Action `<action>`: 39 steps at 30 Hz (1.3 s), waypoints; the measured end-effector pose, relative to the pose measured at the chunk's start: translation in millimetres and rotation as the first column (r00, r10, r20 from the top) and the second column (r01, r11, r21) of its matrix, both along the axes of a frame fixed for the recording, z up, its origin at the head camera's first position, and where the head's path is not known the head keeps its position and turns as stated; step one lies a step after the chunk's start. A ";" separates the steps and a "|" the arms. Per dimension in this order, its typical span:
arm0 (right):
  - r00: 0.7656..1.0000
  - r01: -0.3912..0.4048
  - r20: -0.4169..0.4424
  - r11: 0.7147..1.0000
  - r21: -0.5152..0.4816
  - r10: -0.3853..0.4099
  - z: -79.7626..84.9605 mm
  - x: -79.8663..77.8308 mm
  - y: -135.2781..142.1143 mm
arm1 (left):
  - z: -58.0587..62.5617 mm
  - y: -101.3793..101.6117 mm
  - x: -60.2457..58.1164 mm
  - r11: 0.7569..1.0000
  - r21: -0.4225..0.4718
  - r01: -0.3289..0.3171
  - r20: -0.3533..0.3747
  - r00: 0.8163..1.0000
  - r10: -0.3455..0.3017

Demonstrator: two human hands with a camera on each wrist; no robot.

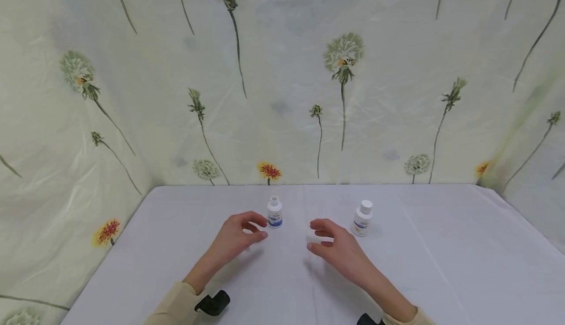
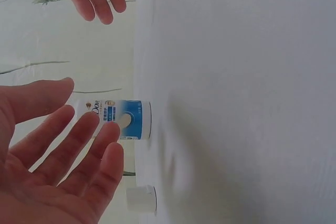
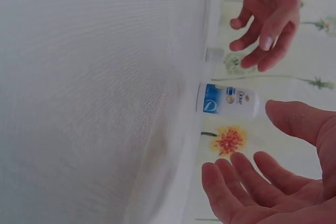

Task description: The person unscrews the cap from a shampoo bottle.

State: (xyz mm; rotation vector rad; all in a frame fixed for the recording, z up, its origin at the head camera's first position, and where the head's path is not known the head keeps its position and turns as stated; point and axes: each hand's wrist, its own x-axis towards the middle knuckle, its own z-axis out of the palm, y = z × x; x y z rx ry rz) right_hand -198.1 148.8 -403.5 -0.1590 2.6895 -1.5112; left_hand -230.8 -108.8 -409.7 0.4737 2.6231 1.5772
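A small white bottle with a blue label (image 1: 275, 214) stands upright on the table, its neck bare of a cap. My left hand (image 1: 240, 234) hovers just left of it with loosely bent fingers, holding nothing. On the other side, my right hand (image 1: 340, 249) is also raised over the cloth, fingers apart and nothing between them. Behind the right hand stands a second white bottle (image 1: 362, 219) with its cap on. A loose white cap (image 2: 140, 199) sits on the table left of the uncapped bottle; the left hand hides it in the head view.
A white cloth covers the table (image 1: 441, 246). Floral-print sheets (image 1: 282, 70) rise along its back edge and sides. Dark wrist straps (image 1: 214, 303) sit near both sleeves.
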 end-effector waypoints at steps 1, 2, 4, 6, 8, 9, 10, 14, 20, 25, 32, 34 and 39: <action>1.000 0.002 0.000 1.000 -0.003 -0.002 -0.2 0.6 1.1 | -0.2 1.6 0.5 1.000 0.003 0.008 -0.001 1.000 -0.008; 1.000 0.004 0.002 1.000 -0.005 -0.004 -0.6 1.3 2.3 | -0.1 3.2 1.1 1.000 0.007 0.014 -0.001 1.000 -0.014; 1.000 0.005 -0.004 1.000 -0.010 -0.005 -1.4 2.4 4.7 | 0.0 6.0 2.3 1.000 0.009 0.022 -0.003 1.000 -0.022; 1.000 0.003 -0.014 1.000 -0.017 -0.003 -2.0 4.1 7.3 | -0.4 8.5 3.4 1.000 0.007 0.026 -0.001 1.000 -0.026; 1.000 -0.001 -0.024 1.000 -0.015 0.001 -2.4 6.7 10.4 | -0.4 10.9 4.2 1.000 0.005 0.026 0.001 1.000 -0.026; 1.000 0.001 -0.026 1.000 -0.012 -0.002 -2.5 7.9 12.0 | -0.3 12.1 4.7 1.000 0.005 0.027 0.002 1.000 -0.027; 1.000 0.003 -0.026 1.000 -0.010 -0.003 -2.5 9.2 13.8 | -0.3 13.4 5.0 1.000 0.006 0.030 0.003 1.000 -0.030; 1.000 0.004 -0.019 1.000 -0.011 -0.004 -3.0 14.0 20.9 | -0.4 18.4 6.1 0.999 0.006 0.050 0.007 0.999 -0.051; 0.999 0.000 -0.033 1.000 -0.012 0.000 -3.3 19.0 31.3 | -2.0 25.1 6.8 0.997 0.016 0.079 -0.008 0.997 -0.079; 0.999 0.011 -0.032 1.000 -0.017 -0.011 -5.3 21.3 37.9 | -5.8 31.5 6.2 0.996 0.016 0.090 -0.009 0.996 -0.090; 1.000 0.016 -0.025 0.999 -0.028 -0.016 -6.4 26.9 45.3 | -9.8 40.8 6.7 0.995 -0.003 0.097 -0.006 0.995 -0.097; 1.000 0.021 -0.021 0.999 -0.025 -0.021 -6.3 28.7 48.1 | -10.8 44.0 7.0 0.995 -0.014 0.100 0.001 0.995 -0.100; 0.999 0.034 -0.016 0.999 -0.019 -0.034 -5.6 31.7 55.4 | -12.0 51.7 7.7 0.994 -0.028 0.106 0.017 0.994 -0.105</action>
